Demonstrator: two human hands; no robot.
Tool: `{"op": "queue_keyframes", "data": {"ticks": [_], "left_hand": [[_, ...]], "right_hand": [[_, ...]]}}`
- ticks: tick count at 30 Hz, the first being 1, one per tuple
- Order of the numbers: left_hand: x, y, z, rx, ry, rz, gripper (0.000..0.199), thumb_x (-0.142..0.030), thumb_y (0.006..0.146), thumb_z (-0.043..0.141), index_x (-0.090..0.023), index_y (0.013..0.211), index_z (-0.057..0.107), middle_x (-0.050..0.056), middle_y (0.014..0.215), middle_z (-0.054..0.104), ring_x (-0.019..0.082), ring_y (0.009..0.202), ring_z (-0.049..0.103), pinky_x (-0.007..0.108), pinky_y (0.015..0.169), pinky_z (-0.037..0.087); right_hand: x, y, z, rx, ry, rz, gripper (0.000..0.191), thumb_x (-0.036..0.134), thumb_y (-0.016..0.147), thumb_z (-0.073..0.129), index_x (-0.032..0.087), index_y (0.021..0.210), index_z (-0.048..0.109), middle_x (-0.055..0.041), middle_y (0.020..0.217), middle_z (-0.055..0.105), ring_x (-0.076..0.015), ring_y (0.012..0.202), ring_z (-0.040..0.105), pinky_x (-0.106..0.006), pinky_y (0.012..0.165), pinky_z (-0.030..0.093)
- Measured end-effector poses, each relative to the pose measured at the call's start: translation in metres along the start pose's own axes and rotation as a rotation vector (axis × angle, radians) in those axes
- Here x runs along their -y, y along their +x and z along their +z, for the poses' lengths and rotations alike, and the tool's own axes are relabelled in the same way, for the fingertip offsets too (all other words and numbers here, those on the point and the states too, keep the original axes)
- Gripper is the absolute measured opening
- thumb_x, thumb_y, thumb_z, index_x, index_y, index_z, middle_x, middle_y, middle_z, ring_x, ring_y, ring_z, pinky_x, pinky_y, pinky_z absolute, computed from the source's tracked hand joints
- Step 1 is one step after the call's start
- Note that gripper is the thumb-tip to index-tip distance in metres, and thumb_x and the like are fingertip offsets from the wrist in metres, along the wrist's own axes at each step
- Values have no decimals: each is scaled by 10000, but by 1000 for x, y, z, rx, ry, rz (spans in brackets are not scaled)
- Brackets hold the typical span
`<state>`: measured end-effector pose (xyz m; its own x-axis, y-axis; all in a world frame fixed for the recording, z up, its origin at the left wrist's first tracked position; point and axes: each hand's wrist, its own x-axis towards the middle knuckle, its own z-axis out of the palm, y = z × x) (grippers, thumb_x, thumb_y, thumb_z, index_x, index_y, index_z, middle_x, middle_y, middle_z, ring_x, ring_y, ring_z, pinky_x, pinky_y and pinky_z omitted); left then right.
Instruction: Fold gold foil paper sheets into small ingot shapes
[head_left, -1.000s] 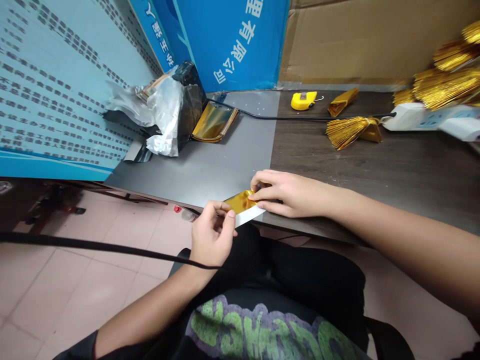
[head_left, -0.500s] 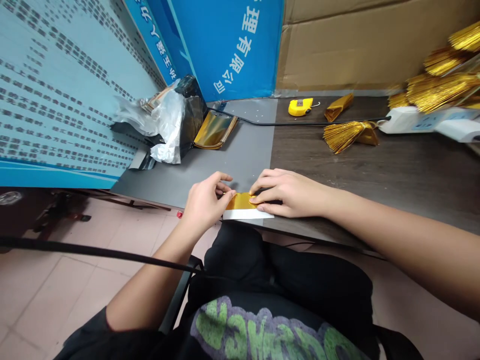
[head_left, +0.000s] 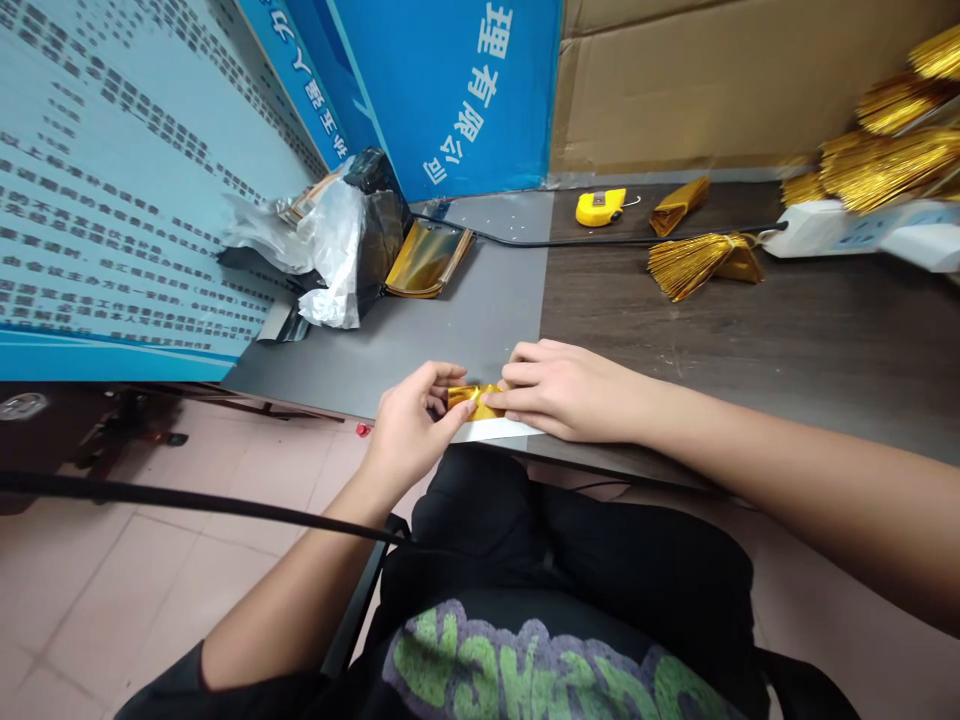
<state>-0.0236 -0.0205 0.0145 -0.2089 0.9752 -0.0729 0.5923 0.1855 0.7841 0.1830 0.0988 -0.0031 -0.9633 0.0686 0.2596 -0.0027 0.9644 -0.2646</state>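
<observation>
Gold foil (head_left: 477, 394) at desk's (head_left: 720, 350) six-o'clock edge, flatter before, now creased: folding seems underway. Left hand (head_left: 415, 412), nine o'clock, pinches it; right hand (head_left: 551, 390), three o'clock, presses; can't tell if pinching.

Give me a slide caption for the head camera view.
Left hand and right hand on a gold sheet, white strip along its near side, at the table's edge, yellow tape measure beyond.

top (head_left: 592, 605): black, short-sleeved | print (head_left: 525, 670): green letters, purple edging | legwear (head_left: 649, 560): black | hands (head_left: 409, 415): bare
</observation>
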Motion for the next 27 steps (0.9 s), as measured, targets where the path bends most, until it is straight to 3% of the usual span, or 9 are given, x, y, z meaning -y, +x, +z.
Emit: {"op": "queue_keyframes", "data": {"ticks": [6,13,21,27], "left_hand": [[-2,0,4,-32,188,197,187,-172,856,650,-197,1035,698,16,917,756,101,796,697,216,727,583],[8,-12,7,-141,383,438,145,-161,921,636,-190,1058,673,14,990,761,94,859,705,209,809,593],[20,-27,5,-181,413,569,238,-134,937,635,-189,1168,647,33,1108,768,110,993,719,229,911,607],[19,-29,7,-207,371,601,263,-82,911,658,-182,1154,661,21,1069,775,91,965,718,187,894,608]], "right_hand": [[6,3,2,56,-118,-2,372,281,1067,392,160,1275,675,-126,971,620,-266,929,467,-365,732,361],[4,3,2,70,11,83,356,321,1048,446,119,1219,684,-140,1017,574,-253,908,442,-375,775,391],[5,5,-1,119,184,209,360,322,1030,503,129,1287,665,-137,1039,579,-260,935,442,-398,820,416],[5,6,0,118,200,213,362,314,1023,511,135,1299,662,-130,1020,587,-262,933,432,-398,816,405]]}}
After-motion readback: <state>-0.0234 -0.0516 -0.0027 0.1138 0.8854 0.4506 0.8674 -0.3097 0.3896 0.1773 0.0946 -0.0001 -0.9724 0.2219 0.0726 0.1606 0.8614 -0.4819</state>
